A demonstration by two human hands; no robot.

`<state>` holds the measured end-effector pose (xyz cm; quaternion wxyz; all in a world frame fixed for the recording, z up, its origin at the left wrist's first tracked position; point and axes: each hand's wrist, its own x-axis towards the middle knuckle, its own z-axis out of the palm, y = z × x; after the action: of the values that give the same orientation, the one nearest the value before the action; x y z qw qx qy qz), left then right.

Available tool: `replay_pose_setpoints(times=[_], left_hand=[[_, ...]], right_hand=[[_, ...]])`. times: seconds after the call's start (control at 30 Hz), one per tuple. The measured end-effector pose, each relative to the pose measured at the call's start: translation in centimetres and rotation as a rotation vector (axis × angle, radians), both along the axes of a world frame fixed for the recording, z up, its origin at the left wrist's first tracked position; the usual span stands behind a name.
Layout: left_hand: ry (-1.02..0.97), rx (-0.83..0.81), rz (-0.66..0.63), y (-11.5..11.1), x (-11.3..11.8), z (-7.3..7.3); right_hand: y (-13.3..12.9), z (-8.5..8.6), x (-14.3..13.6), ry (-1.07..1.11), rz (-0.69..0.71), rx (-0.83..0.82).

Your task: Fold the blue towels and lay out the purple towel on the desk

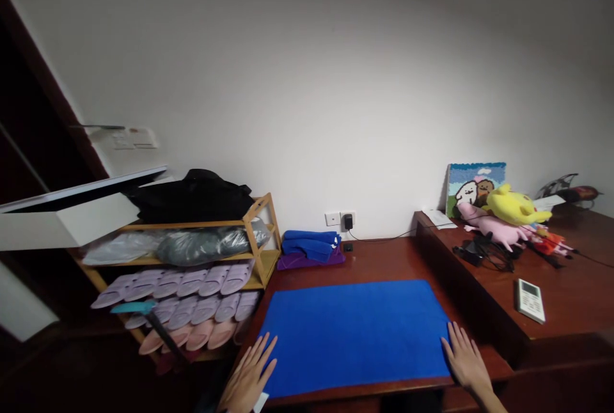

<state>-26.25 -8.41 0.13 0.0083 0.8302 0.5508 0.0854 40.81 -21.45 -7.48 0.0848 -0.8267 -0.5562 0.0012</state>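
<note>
From where I stand, a blue cloth (355,330) lies spread flat on the dark red table (384,259), right in front of the person. Taking its middle as the clock's centre and the wall as twelve, the left hand (250,371) is at eight o'clock, its fingertips and thumb over the cloth's edge. The right hand (466,360) is at four, mostly just outside the opposite edge, its thumb overlapping the border. Both hands are open, fingers extended, gripping nothing; I can't tell how hard they press.

I'd judge the step in hand to be squaring and flattening the cloth. A move to lift it would call for fingertips slipped under the border and pinched against the thumbs, both sides evenly.

At eleven, folded blue cloths (311,245) sit on a purple cloth (311,261); a white remote (530,301) lies between two and three.
</note>
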Motion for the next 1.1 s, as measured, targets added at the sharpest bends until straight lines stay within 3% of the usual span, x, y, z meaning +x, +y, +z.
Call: replay_pose_setpoints(times=[0.2, 0.5, 0.67, 0.73, 0.8, 0.87, 1.0, 1.07, 1.1], left_hand=[[0.009, 0.023, 0.000, 0.2, -0.1, -0.5], [0.072, -0.050, 0.024, 0.5, 0.3, 0.2], [0.083, -0.033, -0.025, 0.9, -0.2, 0.8], [0.018, 0.036, 0.021, 0.9, 1.1, 1.5], [-0.080, 0.120, 0.089, 0.4, 4.6, 2.5], [-0.166, 0.123, 0.047, -0.7, 10.9, 3.5], [-0.291, -0.115, -0.396, -4.7, 29.6, 3.8], [-0.302, -0.282, -0.551, -7.6, 38.8, 2.9], [-0.343, -0.365, -0.561, -9.3, 42.6, 2.3]], right_hand=[[-0.1, 0.3, -0.2, 0.004, -0.012, -0.011], [-0.3, 2.1, -0.8, 0.104, -0.033, 0.012], [-0.3, 3.5, -0.3, 0.259, -0.067, 0.036], [0.5, 4.5, 0.8, 0.365, -0.097, 0.085], [2.3, 5.9, 2.4, 0.450, -0.111, 0.133], [4.9, 7.3, 4.0, 0.495, -0.106, 0.149], [11.2, 9.2, 6.4, 0.530, -0.110, 0.094], [13.9, 9.6, 7.2, 0.537, -0.113, 0.046], [15.0, 9.7, 7.5, 0.540, -0.111, 0.021]])
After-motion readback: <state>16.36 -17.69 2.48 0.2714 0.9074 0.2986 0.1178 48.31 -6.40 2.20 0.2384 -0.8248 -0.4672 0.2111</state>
